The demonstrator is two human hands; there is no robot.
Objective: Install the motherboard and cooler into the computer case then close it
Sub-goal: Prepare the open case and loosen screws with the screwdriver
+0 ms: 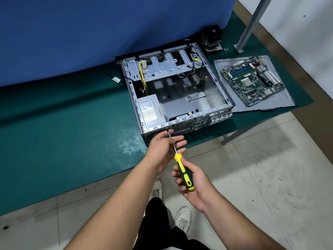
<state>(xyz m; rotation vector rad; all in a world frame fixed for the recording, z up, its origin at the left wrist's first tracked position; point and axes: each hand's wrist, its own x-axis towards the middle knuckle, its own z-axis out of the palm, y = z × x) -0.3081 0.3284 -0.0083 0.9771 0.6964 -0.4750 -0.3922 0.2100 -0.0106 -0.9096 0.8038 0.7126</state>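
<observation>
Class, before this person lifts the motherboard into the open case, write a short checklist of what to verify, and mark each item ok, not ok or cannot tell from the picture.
1. Case open, floor free for the board: ok.
2. Motherboard within sight, lying on the side panel beside the case: ok.
3. Hands free to lift the board: not ok; the right hand grips the screwdriver handle and the left hand touches its shaft.
4. Loose cables out of the board's way: cannot tell.
5. Cooler at hand behind the case: ok.
6. Screws for mounting: cannot tell; too small.
</observation>
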